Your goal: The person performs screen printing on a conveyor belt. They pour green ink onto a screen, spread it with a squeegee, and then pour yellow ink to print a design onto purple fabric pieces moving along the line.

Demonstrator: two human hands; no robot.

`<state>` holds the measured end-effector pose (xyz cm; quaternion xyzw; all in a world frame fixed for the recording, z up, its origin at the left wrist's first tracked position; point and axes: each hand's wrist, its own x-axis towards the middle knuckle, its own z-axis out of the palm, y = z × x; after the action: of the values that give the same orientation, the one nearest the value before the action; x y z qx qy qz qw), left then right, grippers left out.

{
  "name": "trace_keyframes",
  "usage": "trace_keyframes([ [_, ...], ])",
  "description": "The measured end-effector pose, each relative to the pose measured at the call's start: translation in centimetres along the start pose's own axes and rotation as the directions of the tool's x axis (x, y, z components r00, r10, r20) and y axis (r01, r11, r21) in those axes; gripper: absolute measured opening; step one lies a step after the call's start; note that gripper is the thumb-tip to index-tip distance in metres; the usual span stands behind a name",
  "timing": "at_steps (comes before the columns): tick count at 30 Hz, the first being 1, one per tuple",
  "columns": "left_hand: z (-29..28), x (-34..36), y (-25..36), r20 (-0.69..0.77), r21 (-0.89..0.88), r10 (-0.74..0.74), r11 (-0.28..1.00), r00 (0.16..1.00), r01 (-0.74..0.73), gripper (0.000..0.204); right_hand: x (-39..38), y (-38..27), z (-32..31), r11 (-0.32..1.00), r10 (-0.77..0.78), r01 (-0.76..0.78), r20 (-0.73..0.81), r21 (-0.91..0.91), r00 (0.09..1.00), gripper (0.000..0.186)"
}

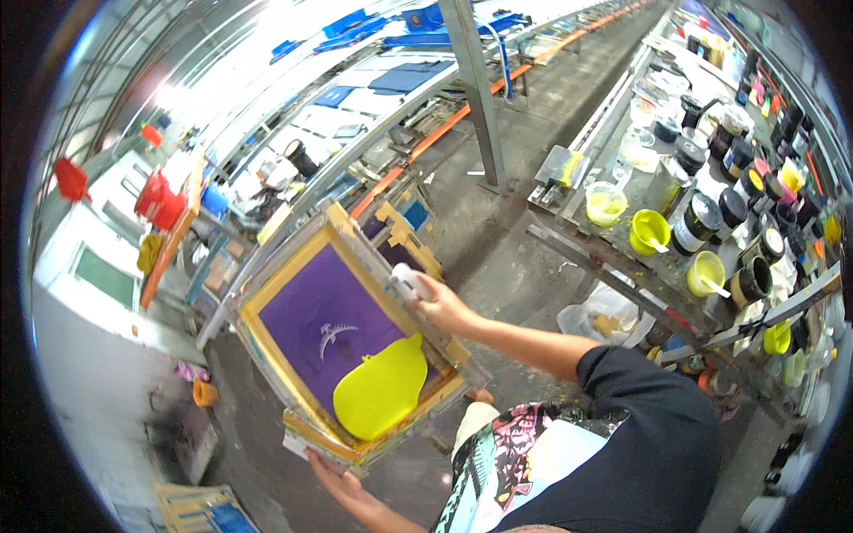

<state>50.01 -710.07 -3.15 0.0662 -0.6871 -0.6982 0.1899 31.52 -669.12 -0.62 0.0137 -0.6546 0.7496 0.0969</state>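
Observation:
I hold a screen-printing frame (354,251) tilted before me, with purple mesh (311,293), a small pale design and a broad pool of yellow ink (378,391) toward its lower end. My left hand (333,475) is closed on the frame's lower-left corner. My right hand (434,304) is closed at the frame's right side, around or against a pale grey piece (407,280) that I cannot make out clearly.
A long bench (560,195) at right holds several ink tubs (649,233) and jars. A steel post (484,133) stands ahead beside long printing tables (395,75). Wooden frames (413,240) lean below them; a plastic bag (604,311) lies under the bench. Red containers (158,200) are at left.

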Motion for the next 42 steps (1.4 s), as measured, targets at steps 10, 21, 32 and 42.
trace_keyframes([
  [10,34.0,38.2,-4.0,0.312,-0.231,-0.379,0.859,0.871,0.457,0.056,19.4,-4.7,-17.6,0.995,-0.095,0.075,-0.555,-0.059,0.826,0.057],
  [21,82.8,47.3,-4.3,0.846,0.144,-0.423,0.767,0.325,0.625,0.051,25.9,-11.1,-40.5,0.987,-0.084,0.154,-0.944,-0.036,0.319,0.058],
  [32,118.4,46.6,-6.8,0.844,0.394,-0.532,0.696,0.063,0.601,0.049,35.7,-12.1,-60.4,0.956,-0.068,0.289,-0.997,-0.058,0.024,0.054],
  [42,152.6,44.8,-7.9,0.879,0.472,-0.388,0.622,-0.278,0.625,0.043,46.4,-14.3,-81.5,0.937,-0.059,0.324,-0.975,-0.127,-0.213,0.054],
])
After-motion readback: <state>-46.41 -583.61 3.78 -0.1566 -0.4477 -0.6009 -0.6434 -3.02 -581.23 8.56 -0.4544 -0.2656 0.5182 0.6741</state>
